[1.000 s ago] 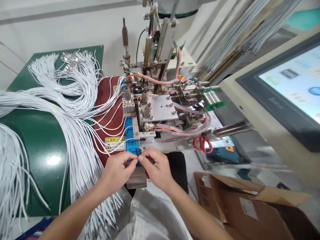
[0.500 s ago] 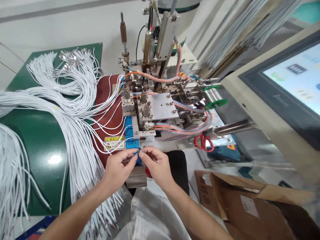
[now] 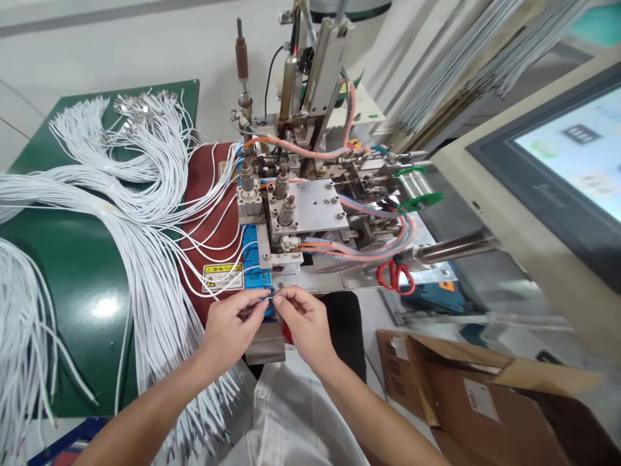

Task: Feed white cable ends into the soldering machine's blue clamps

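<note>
My left hand (image 3: 229,327) and my right hand (image 3: 301,323) meet fingertip to fingertip at the front of a small metal machine (image 3: 301,213). Between them both hands pinch the end of one thin white wire (image 3: 233,292), right over the machine's blue fixture block (image 3: 253,259). The wire runs off to the left into a big bundle of white wires (image 3: 145,259) lying on the green table (image 3: 72,285). What the fingertips press on is too small to make out.
A red mat with a yellow warning label (image 3: 223,277) lies left of the machine. Red-handled scissors (image 3: 394,277) rest at its right. A touchscreen panel (image 3: 557,175) stands at far right, with open cardboard boxes (image 3: 480,395) below. Orange hoses loop over the machine.
Both hands have crept slightly up toward the blue fixture block, still pinched together on the wire end. Nothing else has moved.
</note>
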Tool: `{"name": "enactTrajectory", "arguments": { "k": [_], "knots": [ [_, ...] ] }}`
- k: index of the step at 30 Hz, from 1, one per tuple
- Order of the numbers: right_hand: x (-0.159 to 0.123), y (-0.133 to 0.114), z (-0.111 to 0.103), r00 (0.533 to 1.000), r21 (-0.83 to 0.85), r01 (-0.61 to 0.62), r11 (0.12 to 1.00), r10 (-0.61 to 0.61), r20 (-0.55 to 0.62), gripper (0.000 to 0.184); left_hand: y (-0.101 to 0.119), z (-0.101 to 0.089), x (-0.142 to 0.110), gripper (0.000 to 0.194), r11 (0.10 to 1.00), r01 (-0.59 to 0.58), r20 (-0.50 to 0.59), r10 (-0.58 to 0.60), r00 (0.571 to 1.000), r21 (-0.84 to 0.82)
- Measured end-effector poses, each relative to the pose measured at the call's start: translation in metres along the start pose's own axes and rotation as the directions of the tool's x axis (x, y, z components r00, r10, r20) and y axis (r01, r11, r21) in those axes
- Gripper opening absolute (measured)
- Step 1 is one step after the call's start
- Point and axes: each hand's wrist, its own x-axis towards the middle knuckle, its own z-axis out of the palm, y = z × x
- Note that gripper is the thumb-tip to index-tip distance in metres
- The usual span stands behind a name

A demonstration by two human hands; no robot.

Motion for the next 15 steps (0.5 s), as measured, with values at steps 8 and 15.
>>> {"name": "enactTrajectory", "arguments": {
  "k": [8,15],
  "knots": [
    [0.003,0.015,-0.010,0.977,-0.363,0.203,0.910,-0.210,0.020,0.015,0.003,-0.018,0.009,0.023,0.933,-0.183,0.148,0.143,0.979,0.309],
    [0.016,0.029,-0.019,0.992,-0.393,0.113,0.912,-0.078,0.104,0.015,-0.004,-0.026,0.015,0.021,0.867,-0.278,0.272,0.173,0.947,0.415]
  ]
}}
